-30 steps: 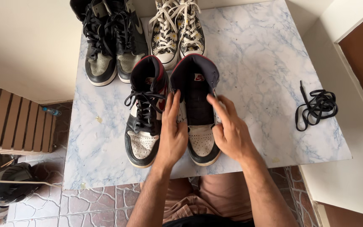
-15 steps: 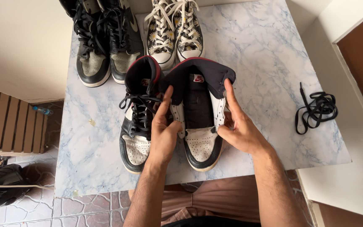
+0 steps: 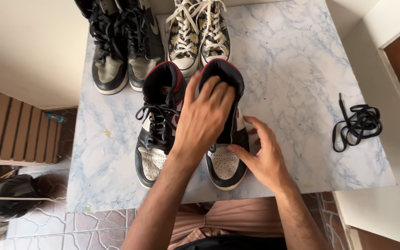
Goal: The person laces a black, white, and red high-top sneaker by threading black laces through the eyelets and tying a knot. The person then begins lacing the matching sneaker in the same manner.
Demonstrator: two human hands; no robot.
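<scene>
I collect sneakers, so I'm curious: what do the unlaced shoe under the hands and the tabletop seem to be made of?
Unlaced shoe: looks like smooth leather, black and white with a slight sheen and a perforated toe.
Tabletop: white with blue veins, glossy, so marble or a marble-look laminate; which one cannot be told.
</scene>
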